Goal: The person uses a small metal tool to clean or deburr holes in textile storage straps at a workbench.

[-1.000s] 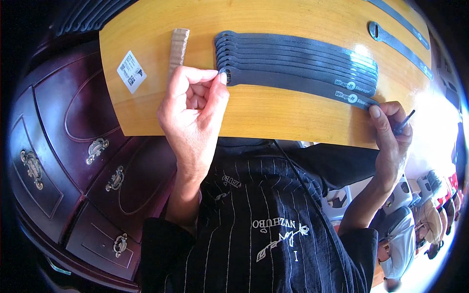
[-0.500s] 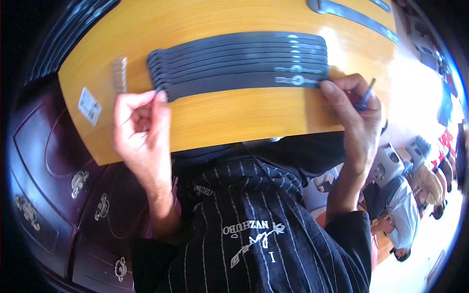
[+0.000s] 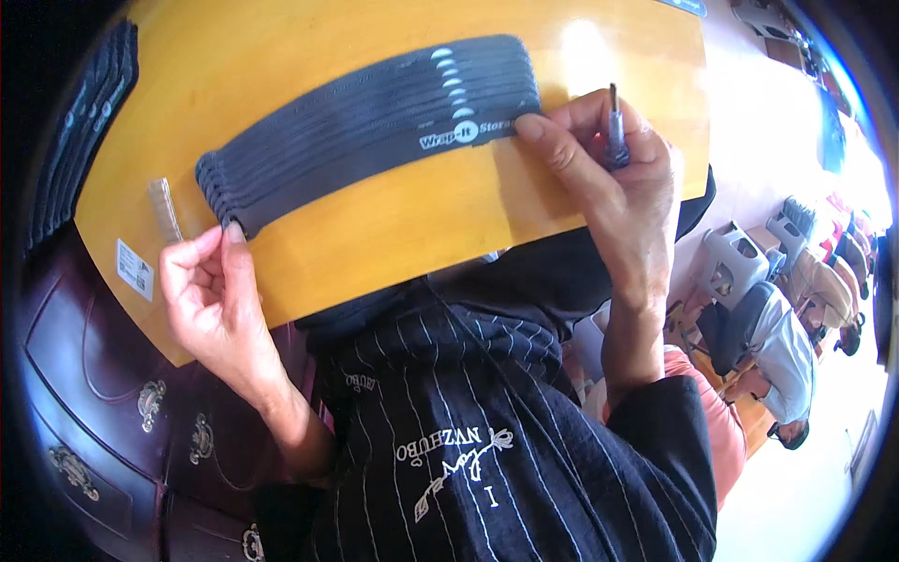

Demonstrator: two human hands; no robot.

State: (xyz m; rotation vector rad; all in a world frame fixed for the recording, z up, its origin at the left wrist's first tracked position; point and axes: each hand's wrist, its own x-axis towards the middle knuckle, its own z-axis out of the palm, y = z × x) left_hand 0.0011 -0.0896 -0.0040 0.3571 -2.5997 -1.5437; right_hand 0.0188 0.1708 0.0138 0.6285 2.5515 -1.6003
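Note:
A row of dark grey fabric straps (image 3: 346,117) lies overlapped on the yellow table, their looped or stitched ends lined up at the left. White print marks the straps toward the right, most fully on the nearest strap (image 3: 346,173). My left hand (image 3: 211,295) pinches that strap's left end between thumb and forefinger. At its right end, my right hand (image 3: 627,178) presses thumb against forefinger on the corner. A slim pen-like tool (image 3: 615,140) with a dark tip and a translucent purplish body also sticks up between my right fingers; its kind is unclear.
Left of the straps lie a ridged beige strip (image 3: 166,210) and a white label (image 3: 134,269) on the table (image 3: 403,239). More dark straps (image 3: 82,140) are at the far left, above a dark wooden cabinet (image 3: 103,365). Grey stools (image 3: 737,262) and several seated people are at right.
The view has shifted and tilted, so the straps sit further left in the picture, slanting down toward the left. Both hands keep their hold on the nearest strap's ends.

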